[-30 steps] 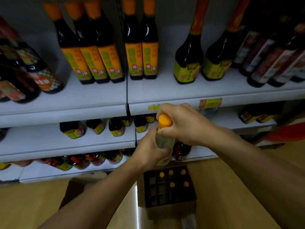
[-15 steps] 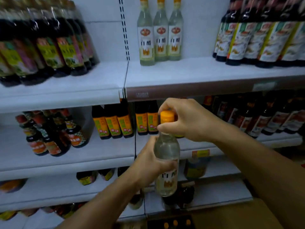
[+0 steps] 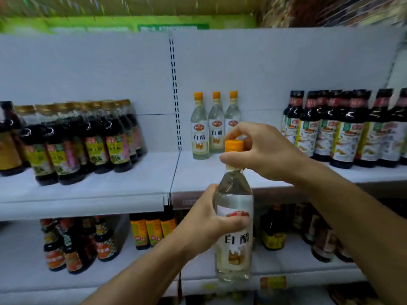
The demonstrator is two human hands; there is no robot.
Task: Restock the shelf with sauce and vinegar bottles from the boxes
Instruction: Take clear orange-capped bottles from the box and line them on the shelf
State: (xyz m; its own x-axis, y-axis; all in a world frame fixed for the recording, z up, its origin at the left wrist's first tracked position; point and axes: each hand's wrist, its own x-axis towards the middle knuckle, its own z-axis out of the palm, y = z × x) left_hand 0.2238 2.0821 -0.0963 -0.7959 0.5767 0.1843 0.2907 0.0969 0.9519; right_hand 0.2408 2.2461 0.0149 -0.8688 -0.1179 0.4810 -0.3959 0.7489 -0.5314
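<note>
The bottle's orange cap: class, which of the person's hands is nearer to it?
Right. The right hand pinches the neck just beneath the orange cap, fingers arched over it. The left hand grips the vinegar bottle lower down, round its label.

The clear orange-capped vinegar bottle point(image 3: 234, 227) bears "白醋" on its white label; the shelved clear bottle point(image 3: 200, 130) shows the same characters.
</note>
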